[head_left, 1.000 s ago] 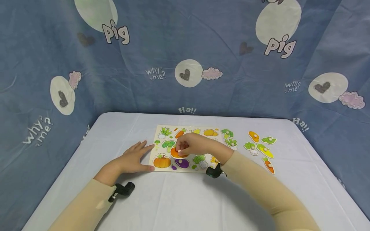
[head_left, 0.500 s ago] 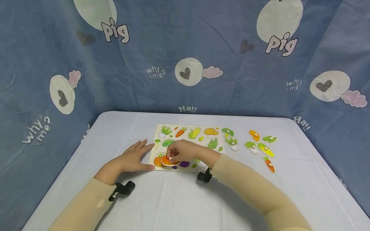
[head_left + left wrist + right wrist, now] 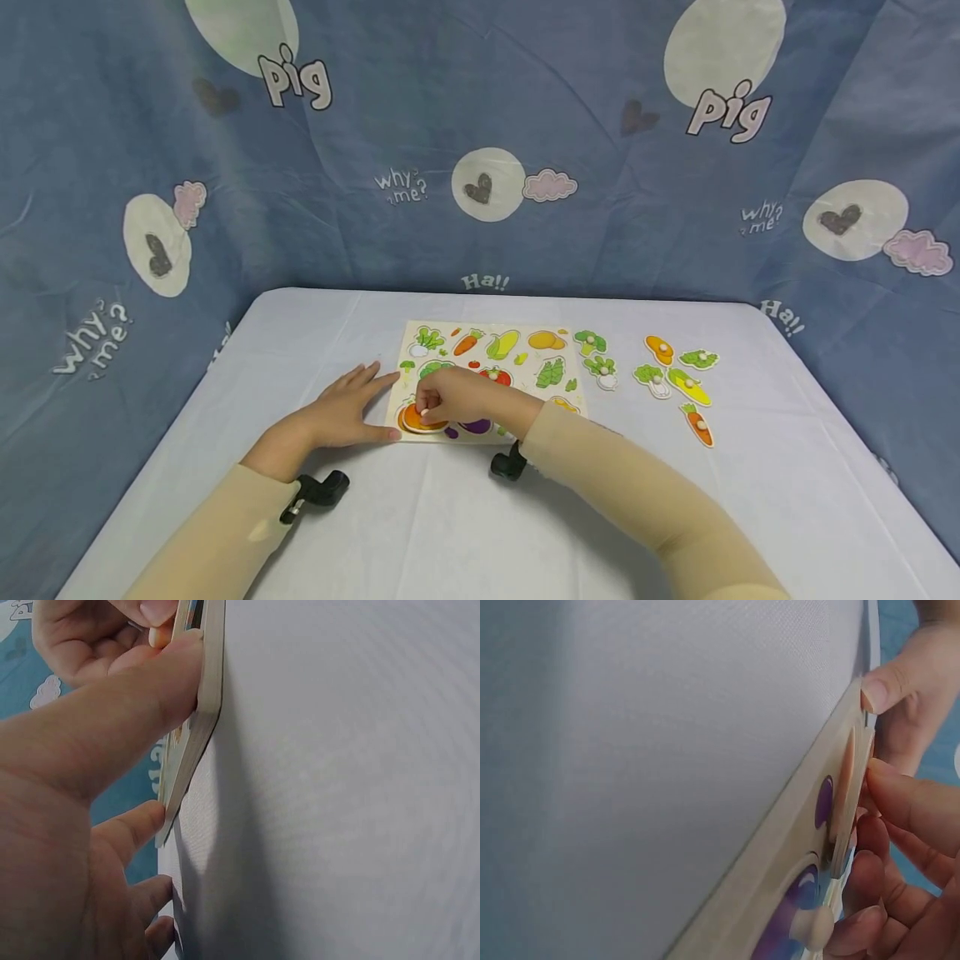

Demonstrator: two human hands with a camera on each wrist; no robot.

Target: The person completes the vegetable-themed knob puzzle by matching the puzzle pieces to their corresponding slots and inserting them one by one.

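My right hand (image 3: 457, 393) pinches the small knob of an orange pumpkin puzzle piece (image 3: 423, 423) at the front left corner of a vegetable puzzle board (image 3: 522, 379). The piece overlaps the printed pumpkin there; in the right wrist view, its edge (image 3: 845, 795) stands a little proud of the board. My left hand (image 3: 333, 417) is spread on the table, thumb and forefinger touching the board's left end. The left wrist view has that thumb (image 3: 161, 686) against the board's edge. A knobbed eggplant piece (image 3: 784, 922) sits in the board beside the pumpkin, partly hidden by the right hand in the head view.
Right of the board lie loose knobbed pieces: broccoli (image 3: 591, 342), a white-rooted leafy vegetable (image 3: 601, 372), potato (image 3: 660, 350), peas (image 3: 699, 359), corn (image 3: 688, 386), carrot (image 3: 697, 425) and another leafy one (image 3: 652, 380). A tomato piece (image 3: 496, 377) sits on the board. Blue printed cloth (image 3: 337, 233) hangs behind.
My right hand has carried the pumpkin piece left and toward the front, from mid-board down onto the printed pumpkin. The left hand has stayed at the board's edge.
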